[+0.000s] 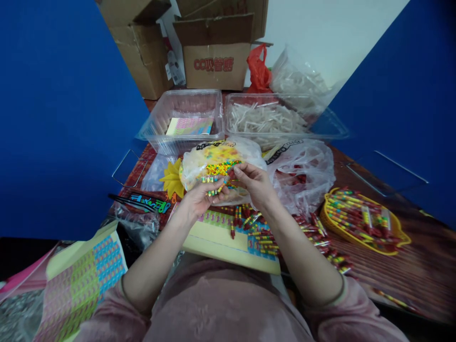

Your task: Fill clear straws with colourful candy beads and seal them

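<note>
Two bare hands over a white plastic bag of colourful candy beads (221, 168).
Left hand (204, 195) grips clear candy-filled tubes (211, 179); right (249, 179) pinches narrowly.

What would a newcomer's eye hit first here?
Likely the tall blue panels framing both sides. Next, the open white bag of bright, mostly yellow pellets in the middle, then the yellow basket at right, piled with colorful red-ended tubes.

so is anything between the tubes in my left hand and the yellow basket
Yes: beside those tubes is your right hand, then the crumpled plastic bag and loose filled tubes lie before the yellow basket. Passing above the bag and pile looks possible.
</note>
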A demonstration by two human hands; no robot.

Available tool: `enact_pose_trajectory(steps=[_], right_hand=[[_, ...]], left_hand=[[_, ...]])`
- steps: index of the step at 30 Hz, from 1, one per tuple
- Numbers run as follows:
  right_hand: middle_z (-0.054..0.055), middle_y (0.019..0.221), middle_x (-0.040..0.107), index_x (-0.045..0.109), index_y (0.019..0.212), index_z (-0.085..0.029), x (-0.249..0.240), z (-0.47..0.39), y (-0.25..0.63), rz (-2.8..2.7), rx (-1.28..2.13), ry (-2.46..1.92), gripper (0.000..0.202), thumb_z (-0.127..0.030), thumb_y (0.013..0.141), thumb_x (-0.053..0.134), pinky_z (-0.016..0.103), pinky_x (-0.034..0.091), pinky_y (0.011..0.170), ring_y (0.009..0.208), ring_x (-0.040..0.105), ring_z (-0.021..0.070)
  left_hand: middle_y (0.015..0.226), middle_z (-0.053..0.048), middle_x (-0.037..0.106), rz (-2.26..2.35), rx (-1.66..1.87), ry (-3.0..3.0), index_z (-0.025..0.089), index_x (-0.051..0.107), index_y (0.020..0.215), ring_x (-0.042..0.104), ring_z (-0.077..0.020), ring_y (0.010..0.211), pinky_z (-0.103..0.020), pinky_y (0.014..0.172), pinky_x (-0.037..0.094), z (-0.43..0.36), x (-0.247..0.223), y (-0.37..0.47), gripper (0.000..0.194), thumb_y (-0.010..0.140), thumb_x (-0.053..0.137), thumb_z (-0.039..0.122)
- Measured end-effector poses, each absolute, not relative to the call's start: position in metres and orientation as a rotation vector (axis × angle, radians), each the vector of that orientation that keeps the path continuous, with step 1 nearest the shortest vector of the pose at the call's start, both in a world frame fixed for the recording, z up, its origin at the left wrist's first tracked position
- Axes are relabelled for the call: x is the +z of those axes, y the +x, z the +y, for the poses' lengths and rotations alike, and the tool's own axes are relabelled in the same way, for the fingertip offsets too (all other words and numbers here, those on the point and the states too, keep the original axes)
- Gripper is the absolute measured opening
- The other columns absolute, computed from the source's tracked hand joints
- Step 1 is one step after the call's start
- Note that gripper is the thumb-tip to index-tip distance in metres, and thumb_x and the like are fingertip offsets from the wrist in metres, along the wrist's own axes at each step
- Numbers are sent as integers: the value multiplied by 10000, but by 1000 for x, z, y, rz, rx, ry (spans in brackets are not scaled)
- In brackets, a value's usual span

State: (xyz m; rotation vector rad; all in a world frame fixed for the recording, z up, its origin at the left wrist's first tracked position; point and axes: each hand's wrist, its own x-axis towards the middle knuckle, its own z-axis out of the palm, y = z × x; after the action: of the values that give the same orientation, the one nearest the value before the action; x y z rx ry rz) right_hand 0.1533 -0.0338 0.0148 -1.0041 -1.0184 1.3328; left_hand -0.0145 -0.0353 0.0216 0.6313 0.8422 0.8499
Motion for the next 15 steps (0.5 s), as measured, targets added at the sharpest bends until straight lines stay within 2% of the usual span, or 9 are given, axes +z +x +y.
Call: enact_pose_trajectory(steps=[5, 15], right_hand=[[-21, 790, 711, 701, 789, -226, 17, -33, 153, -942, 1443, -986, 464, -567, 547, 901, 235, 572, 652, 661, 648, 109], [-32, 751, 700, 702, 761, -205, 17, -32, 153, -859, 1524, -978, 463, -513, 504, 934, 190, 544, 565, 590, 617, 79]], left_hand=[[762, -88, 678, 828, 845, 604, 74, 747, 890, 579, -101, 597, -174, 442, 285, -34, 22, -15, 250, 670, 811, 173], [730, -89, 691, 839, 819, 618, 65, 755, 923, 519, -80, 516, -182, 440, 298, -31, 18, -16, 322, 635, 842, 179]])
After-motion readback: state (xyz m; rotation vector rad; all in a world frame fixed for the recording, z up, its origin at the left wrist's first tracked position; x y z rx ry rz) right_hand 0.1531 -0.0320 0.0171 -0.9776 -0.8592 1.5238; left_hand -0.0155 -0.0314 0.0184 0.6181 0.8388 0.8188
